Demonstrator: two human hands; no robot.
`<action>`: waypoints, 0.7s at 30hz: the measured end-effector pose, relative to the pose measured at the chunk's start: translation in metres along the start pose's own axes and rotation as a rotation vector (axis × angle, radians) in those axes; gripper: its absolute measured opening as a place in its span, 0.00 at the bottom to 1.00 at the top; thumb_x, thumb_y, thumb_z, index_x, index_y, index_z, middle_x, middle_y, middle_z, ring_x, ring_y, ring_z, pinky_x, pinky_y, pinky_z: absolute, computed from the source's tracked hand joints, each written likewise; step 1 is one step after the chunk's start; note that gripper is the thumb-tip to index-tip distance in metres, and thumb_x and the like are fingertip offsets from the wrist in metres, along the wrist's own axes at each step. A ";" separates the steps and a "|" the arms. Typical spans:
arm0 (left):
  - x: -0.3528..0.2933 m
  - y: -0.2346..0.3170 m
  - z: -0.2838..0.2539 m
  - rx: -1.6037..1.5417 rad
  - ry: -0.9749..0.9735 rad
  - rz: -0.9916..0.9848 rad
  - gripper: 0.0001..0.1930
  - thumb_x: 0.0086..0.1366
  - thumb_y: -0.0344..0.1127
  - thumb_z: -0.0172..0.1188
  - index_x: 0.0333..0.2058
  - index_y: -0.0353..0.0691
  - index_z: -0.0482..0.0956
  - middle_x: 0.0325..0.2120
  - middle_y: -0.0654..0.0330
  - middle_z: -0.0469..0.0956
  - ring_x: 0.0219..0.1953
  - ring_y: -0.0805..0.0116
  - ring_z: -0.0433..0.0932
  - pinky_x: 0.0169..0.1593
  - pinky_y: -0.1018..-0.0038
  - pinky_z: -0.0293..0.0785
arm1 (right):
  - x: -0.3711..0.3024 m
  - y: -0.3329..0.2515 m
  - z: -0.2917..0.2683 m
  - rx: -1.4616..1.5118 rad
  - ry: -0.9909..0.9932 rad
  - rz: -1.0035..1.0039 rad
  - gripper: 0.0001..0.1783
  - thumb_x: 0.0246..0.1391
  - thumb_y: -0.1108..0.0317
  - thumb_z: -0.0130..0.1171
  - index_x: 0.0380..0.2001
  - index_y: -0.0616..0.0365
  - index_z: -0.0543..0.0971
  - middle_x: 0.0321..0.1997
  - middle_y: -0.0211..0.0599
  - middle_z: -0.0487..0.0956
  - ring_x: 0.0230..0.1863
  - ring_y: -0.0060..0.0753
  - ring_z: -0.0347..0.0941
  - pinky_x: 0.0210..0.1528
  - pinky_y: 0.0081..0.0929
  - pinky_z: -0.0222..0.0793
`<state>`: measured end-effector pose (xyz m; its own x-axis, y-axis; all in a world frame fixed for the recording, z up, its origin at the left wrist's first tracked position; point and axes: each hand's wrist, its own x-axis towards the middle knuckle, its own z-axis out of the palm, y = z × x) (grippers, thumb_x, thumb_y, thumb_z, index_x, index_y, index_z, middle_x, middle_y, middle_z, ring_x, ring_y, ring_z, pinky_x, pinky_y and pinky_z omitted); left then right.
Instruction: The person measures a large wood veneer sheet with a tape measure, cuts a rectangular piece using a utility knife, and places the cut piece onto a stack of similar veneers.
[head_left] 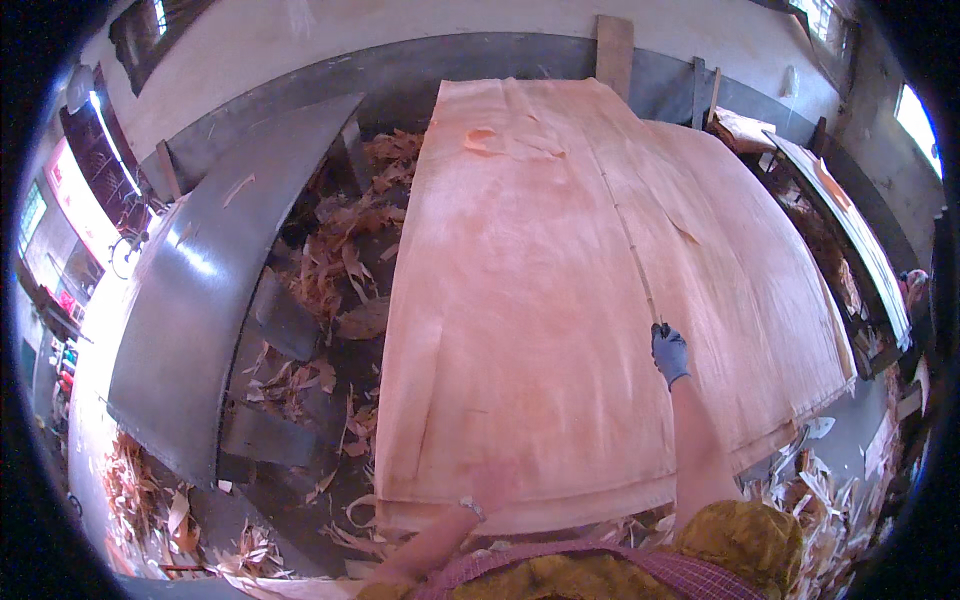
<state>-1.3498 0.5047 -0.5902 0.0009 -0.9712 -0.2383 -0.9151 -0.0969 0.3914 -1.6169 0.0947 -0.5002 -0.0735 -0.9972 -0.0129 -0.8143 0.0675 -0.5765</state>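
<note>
Wide, thin sheets of pinkish-tan wood veneer (510, 300) lie in a broad stack in front of me. My right hand (670, 354), in a grey-blue glove, is closed over the right part of the stack. From its fingers a long, thin stick with joint-like marks (632, 245) runs away across the veneer, close to a sheet edge. My left hand (500, 484) is bare and smeared by motion above the near left part of the sheets, so its fingers cannot be made out. A band or watch (472, 508) circles the left wrist.
To the left stands a dark, smooth-topped table (215, 240). Veneer scraps (345, 250) litter the floor between it and the stack, with more shreds (815, 510) at the near right. Another table (850, 225) stands at the far right. A wall (420, 60) closes off the back.
</note>
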 end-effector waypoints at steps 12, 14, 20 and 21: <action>-0.038 0.003 -0.033 0.014 0.024 -0.014 0.27 0.59 0.52 0.57 0.54 0.46 0.70 0.54 0.49 0.70 0.55 0.49 0.69 0.52 0.46 0.67 | 0.057 0.008 0.005 0.341 -0.058 0.195 0.21 0.59 0.49 0.52 0.19 0.51 0.70 0.11 0.31 0.68 0.09 0.28 0.64 0.11 0.31 0.59; -0.031 0.013 -0.031 0.041 0.058 0.053 0.28 0.59 0.52 0.57 0.55 0.45 0.69 0.54 0.49 0.70 0.54 0.49 0.70 0.53 0.49 0.68 | 0.053 0.014 -0.016 0.413 -0.028 0.168 0.20 0.59 0.49 0.53 0.19 0.50 0.69 0.10 0.30 0.68 0.09 0.28 0.63 0.10 0.30 0.57; -0.022 -0.006 -0.061 -0.150 0.093 0.032 0.31 0.61 0.53 0.57 0.58 0.42 0.68 0.51 0.50 0.72 0.51 0.50 0.73 0.55 0.55 0.68 | 0.004 0.017 -0.021 0.330 -0.040 0.248 0.23 0.60 0.46 0.49 0.23 0.54 0.72 0.13 0.32 0.73 0.09 0.30 0.67 0.11 0.31 0.60; -0.009 0.001 -0.081 -0.231 0.123 0.107 0.30 0.62 0.54 0.56 0.57 0.42 0.68 0.51 0.50 0.72 0.51 0.51 0.73 0.55 0.55 0.68 | 0.016 0.044 -0.042 0.283 0.032 0.267 0.22 0.60 0.47 0.49 0.23 0.54 0.73 0.13 0.33 0.73 0.10 0.31 0.67 0.11 0.31 0.61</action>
<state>-1.3182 0.4958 -0.5154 -0.0291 -0.9963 -0.0804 -0.7968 -0.0254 0.6038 -1.6784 0.0827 -0.4913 -0.2832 -0.9438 -0.1705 -0.5732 0.3091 -0.7589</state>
